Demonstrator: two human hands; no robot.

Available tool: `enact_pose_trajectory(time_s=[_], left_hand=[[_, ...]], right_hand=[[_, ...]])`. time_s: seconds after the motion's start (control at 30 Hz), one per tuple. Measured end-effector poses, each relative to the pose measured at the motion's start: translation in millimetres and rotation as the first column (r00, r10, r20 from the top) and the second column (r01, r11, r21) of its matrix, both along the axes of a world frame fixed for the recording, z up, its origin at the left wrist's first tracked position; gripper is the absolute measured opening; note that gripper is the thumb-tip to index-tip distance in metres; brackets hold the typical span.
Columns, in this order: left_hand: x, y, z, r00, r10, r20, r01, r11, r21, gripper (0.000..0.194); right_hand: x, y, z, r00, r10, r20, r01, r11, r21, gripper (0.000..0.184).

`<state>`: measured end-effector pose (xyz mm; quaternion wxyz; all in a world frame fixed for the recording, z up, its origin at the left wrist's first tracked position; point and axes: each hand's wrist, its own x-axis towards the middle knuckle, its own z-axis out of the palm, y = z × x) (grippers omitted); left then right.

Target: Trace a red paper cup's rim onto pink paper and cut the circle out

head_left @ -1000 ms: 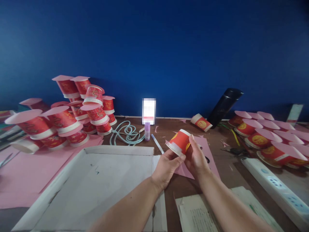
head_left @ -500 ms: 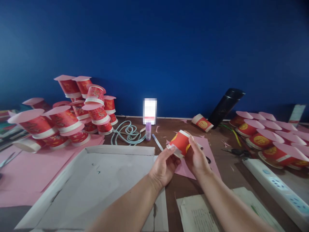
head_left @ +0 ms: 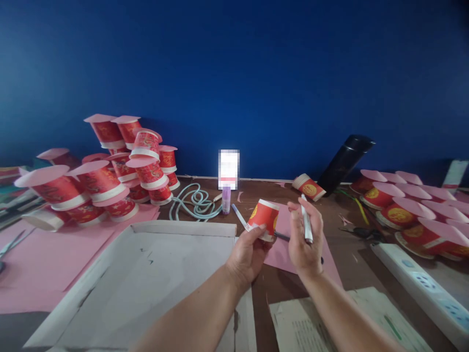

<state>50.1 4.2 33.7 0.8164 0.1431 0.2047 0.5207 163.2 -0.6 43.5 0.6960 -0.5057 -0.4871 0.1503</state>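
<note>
My left hand [head_left: 249, 252] is closed round a red paper cup [head_left: 263, 217] with gold print and a white rim, held above the brown table. My right hand [head_left: 305, 239] is just to the cup's right, no longer touching it, and grips a slim white pen [head_left: 306, 220] upright between its fingers. Below both hands lies a pink paper sheet [head_left: 282, 249]. A second white pen [head_left: 238, 215] lies on the table left of the cup, near a purple glue stick [head_left: 226, 199].
A pile of red cups with pink paper lids [head_left: 110, 171] stands at the left on pink sheets. More lidded cups [head_left: 410, 205] fill the right. A shallow white cardboard tray [head_left: 146, 278] lies in front. A power strip [head_left: 421, 283], printed papers [head_left: 311, 322], coiled cable [head_left: 194, 203] and black flask [head_left: 344, 159] are about.
My right hand let go of the cup and drew back to the right, now showing a white pen upright. The left hand keeps the cup, shifted slightly left.
</note>
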Motion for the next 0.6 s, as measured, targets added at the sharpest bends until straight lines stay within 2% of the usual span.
enact_pose_trajectory(time_s=[0.1,0.23,0.47,0.6], left_hand=[[0.8,0.6,-1.1,1.0,0.028,-0.003,-0.028,0.999,0.036,0.02],[0.9,0.5,-1.1,0.998,0.057,-0.034,-0.055,0.997,0.052,0.019],[1.0,0.4,-0.2,0.999,0.049,-0.013,-0.047,0.99,0.133,0.023],[0.9,-0.6,1.0,0.998,0.048,-0.039,-0.042,0.99,0.137,0.024]], right_hand=[[-4.6,-8.0,2.1,0.968,-0.062,0.244,0.044,0.996,0.077,0.038],[-7.9,-14.2,0.2,0.905,-0.046,0.422,-0.015,0.99,0.14,0.037],[-5.1,-15.4,-4.0,0.853,-0.013,0.522,-0.085,0.983,0.164,0.04],[-4.9,-16.9,-3.0,0.84,0.013,0.543,-0.119,0.98,0.161,0.044]])
